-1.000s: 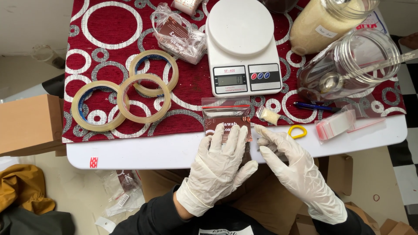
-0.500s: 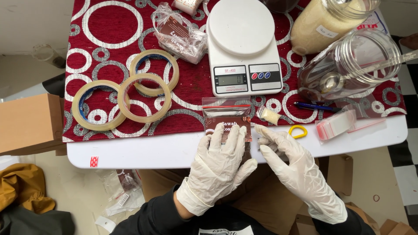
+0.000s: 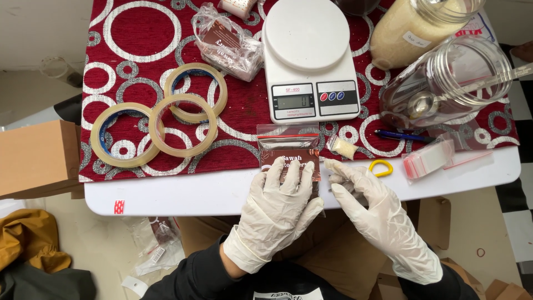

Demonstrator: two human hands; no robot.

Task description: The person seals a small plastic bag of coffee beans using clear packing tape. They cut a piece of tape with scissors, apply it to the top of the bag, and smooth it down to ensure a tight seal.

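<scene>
Two gloved hands are working at the near edge of the white table [image 3: 183,194]; we are pressing our left hand [image 3: 277,208] flat, fingers spread and open, onto a small zip pouch [image 3: 286,147] with a brown label, which is lying half on the red patterned cloth [image 3: 139,66] and half on the bare table edge; nothing is being gripped by that hand, it is only lying on the pouch. We are holding our right hand [image 3: 372,214] just beside the pouch's right side, fingers loosely extended and partly open; we cannot tell whether it is pinching anything at the fingertips. A yellow ring [image 3: 381,168] is lying just beside those fingertips, and a small filled packet [image 3: 342,148] is sitting near the pouch's upper right corner. Behind the pouch a white kitchen scale [image 3: 308,55] is standing; three tape rolls [image 3: 161,119] are overlapping to the left; a clear jar [image 3: 449,78] is lying on its side to the right, with a blue pen [image 3: 402,136] and a stack of empty zip bags [image 3: 430,160] near it.
</scene>
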